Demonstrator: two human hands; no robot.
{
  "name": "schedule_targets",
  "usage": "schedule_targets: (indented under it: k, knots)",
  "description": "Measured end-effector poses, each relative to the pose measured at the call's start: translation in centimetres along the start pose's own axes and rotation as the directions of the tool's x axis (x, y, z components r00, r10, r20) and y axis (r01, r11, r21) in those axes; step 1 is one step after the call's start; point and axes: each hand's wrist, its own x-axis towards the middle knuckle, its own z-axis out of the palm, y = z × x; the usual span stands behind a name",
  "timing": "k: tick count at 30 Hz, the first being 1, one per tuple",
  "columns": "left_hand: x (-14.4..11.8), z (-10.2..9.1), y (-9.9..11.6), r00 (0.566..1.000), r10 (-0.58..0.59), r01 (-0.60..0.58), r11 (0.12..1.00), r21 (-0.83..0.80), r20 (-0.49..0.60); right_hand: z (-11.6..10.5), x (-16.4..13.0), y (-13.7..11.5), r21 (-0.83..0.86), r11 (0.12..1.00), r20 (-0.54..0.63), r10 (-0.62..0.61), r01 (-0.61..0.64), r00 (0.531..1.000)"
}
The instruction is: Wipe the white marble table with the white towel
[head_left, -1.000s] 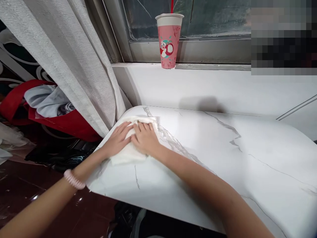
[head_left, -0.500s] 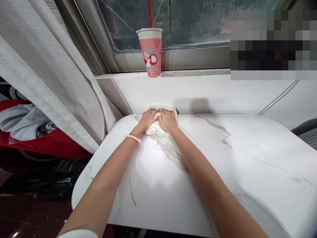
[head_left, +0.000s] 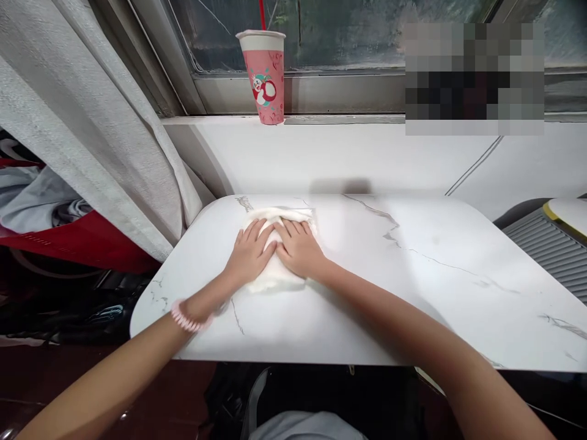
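Note:
A white cloth (head_left: 277, 274) lies spread on the white marble-patterned table (head_left: 367, 305), in its left half. My left hand (head_left: 250, 253) rests flat on the cloth's left side, fingers stretched out and slightly apart; a pink coiled band (head_left: 188, 318) circles that wrist. Beside it, my right hand (head_left: 300, 247) presses flat on the cloth's right side with its fingers spread. The two thumbs nearly meet in the middle of the cloth. Under the palms, part of the cloth is hidden.
A pink paper cup (head_left: 267, 85) with a red straw stands on the window sill behind the table. A pale curtain (head_left: 101, 122) hangs at the left, near a red bag (head_left: 92, 244) holding clothes. Some grey ribbed object (head_left: 550, 244) is beyond the table's right edge.
Both hands have drawn the cloth from the table's back edge by the wall towards me. The view has shifted, and more of the table's front edge shows.

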Motion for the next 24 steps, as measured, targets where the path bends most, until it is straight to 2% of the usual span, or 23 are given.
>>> schedule_targets:
  k: [3, 6, 8, 11, 13, 16, 19, 24]
  knots:
    - [-5.8, -0.7, 2.7, 0.999, -0.046, 0.047, 0.998, 0.031, -0.029, -1.2, -4.0, -1.9, 0.051, 0.993, 0.036, -0.105, 0.103, 0.994]
    - [-9.7, -1.0, 5.4, 0.998, -0.023, 0.026, 0.999, 0.046, -0.051, -2.4, -7.8, -3.2, 0.086, 0.983, 0.029, -0.164, 0.161, 0.986]
    - [-11.0, -1.0, 6.8, 0.999, 0.014, -0.012, 0.998, 0.056, -0.040, -3.3, -9.8, -3.4, 0.094, 0.982, 0.025, -0.168, 0.165, 0.986]
    - [-10.8, -0.7, 8.3, 0.998, 0.068, -0.068, 0.996, 0.064, 0.003, -4.5, -11.5, -2.8, 0.085, 0.988, 0.054, -0.138, 0.133, 0.989]
    - [-9.6, -0.4, 9.1, 0.995, 0.096, -0.098, 0.994, 0.057, 0.041, -5.1, -11.9, -1.8, 0.074, 0.992, 0.074, -0.108, 0.103, 0.991]
    - [-6.3, 0.3, 9.7, 0.985, 0.134, -0.137, 0.990, 0.021, 0.110, -5.4, -11.2, 0.6, 0.040, 0.998, 0.075, -0.050, 0.047, 0.996]
    - [-1.4, 1.2, 9.7, 0.974, 0.163, -0.161, 0.987, -0.028, 0.155, -5.1, -9.1, 3.7, -0.019, 0.999, 0.049, 0.029, -0.028, 0.998]
    - [8.3, 2.9, 8.4, 0.971, 0.188, -0.177, 0.981, -0.082, 0.148, -4.4, -3.1, 8.7, -0.093, 0.976, -0.008, 0.196, -0.196, 0.981]
